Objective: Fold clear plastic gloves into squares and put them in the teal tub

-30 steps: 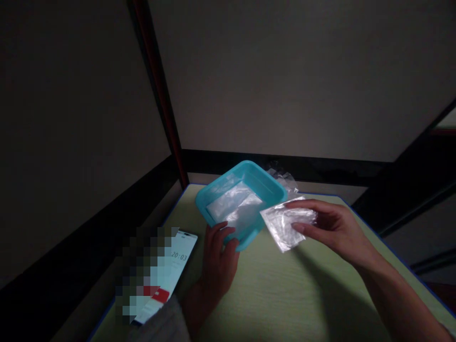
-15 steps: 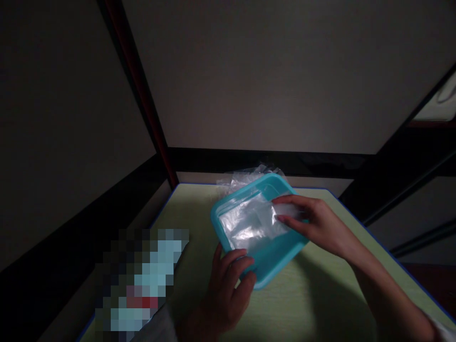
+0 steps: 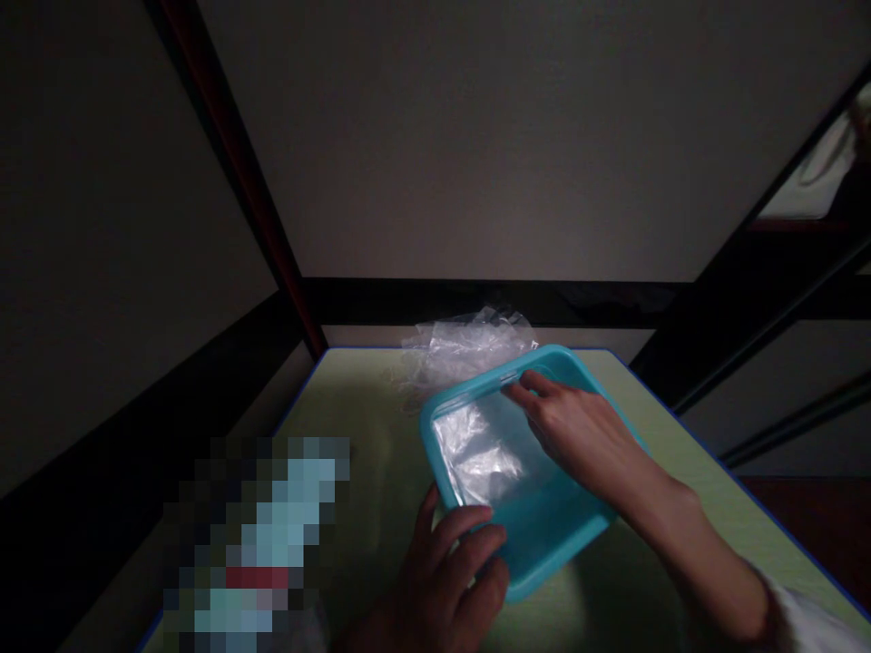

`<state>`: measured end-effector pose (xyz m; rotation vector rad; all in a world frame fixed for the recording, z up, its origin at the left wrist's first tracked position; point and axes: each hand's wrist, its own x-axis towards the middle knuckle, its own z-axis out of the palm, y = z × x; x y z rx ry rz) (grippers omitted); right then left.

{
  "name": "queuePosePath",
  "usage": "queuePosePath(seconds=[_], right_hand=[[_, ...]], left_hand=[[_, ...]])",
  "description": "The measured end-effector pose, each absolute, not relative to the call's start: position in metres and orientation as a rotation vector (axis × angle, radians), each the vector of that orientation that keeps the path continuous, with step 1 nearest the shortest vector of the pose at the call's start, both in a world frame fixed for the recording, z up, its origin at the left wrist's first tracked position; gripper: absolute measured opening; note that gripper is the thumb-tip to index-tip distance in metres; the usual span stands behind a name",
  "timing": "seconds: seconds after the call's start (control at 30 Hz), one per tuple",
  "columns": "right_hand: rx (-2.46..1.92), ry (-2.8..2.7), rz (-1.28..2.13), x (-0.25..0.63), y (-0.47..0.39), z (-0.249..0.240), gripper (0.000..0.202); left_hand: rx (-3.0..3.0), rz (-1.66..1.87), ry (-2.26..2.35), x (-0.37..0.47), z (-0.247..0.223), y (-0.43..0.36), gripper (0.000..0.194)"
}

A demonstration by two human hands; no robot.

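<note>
Head view: left hand curled on near rim of blue tray; right hand half-closed inside it, grip unclear. Clear plastic between hands looks light, limp, slippery; pinch an edge. Tray seems stiff; hold rim.

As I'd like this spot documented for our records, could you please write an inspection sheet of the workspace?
Surface: pale green table with blue edging, partly in shadow.
Job's things: turquoise tray, with shiny clear plastic lying inside.
Clutter: crumpled film beyond the tray, by the table's far edge; a pixelated bright patch on the left, contents unreadable.
Grippers: bare hands; left hand has its fingers over the tray's near-left rim; right hand reaches inside, fingertips near the far wall, grip unclear.
Cables: nothing seen.
Surroundings: dim; grey panels with a black band and a dark red post.
</note>
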<state>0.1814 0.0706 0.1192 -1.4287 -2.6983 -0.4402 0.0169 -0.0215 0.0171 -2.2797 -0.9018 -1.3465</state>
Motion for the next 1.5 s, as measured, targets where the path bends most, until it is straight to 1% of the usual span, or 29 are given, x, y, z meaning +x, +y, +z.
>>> queuePosePath(seconds=[0.1, 0.2, 0.4, 0.63, 0.7, 0.87, 0.93, 1.13, 1.3, 1.5], right_hand=[[-1.434, -2.748, -0.592, 0.178, 0.068, 0.118, 0.034], [-1.485, -2.757, -0.617, 0.174, 0.066, 0.117, 0.03], [-1.471, -2.797, -0.526, 0.17, 0.068, 0.106, 0.03], [-1.334, -2.786, -0.323, 0.173, 0.072, 0.093, 0.03], [-1.334, -2.79, -0.247, 0.173, 0.071, 0.094, 0.034], [-1.285, -2.85, -0.094, 0.176, 0.064, 0.096, 0.054], [-1.248, -2.857, -0.082, 0.178, 0.06, 0.095, 0.058], [-1.183, -2.878, -0.128, 0.181, 0.049, 0.093, 0.045], [-1.3, -2.909, -0.177, 0.175, 0.044, 0.098, 0.029], [-1.569, -2.892, -0.197, 0.17, 0.046, 0.097, 0.033]], left_hand=[[-2.292, -1.353, -0.901, 0.019, 0.018, -0.024, 0.022], [-2.295, -1.344, -0.891, 0.019, 0.019, -0.025, 0.022], [-2.308, -1.337, -0.888, 0.019, 0.019, -0.024, 0.021], [-2.329, -1.33, -0.88, 0.017, 0.016, -0.024, 0.022], [-2.338, -1.321, -0.883, 0.017, 0.016, -0.024, 0.023], [-2.301, -1.347, -0.858, 0.017, 0.015, -0.023, 0.022], [-2.293, -1.341, -0.868, 0.018, 0.015, -0.022, 0.022], [-2.302, -1.321, -0.905, 0.018, 0.015, -0.023, 0.022], [-2.308, -1.33, -0.871, 0.017, 0.017, -0.023, 0.021], [-2.327, -1.309, -0.875, 0.015, 0.016, -0.022, 0.023]])
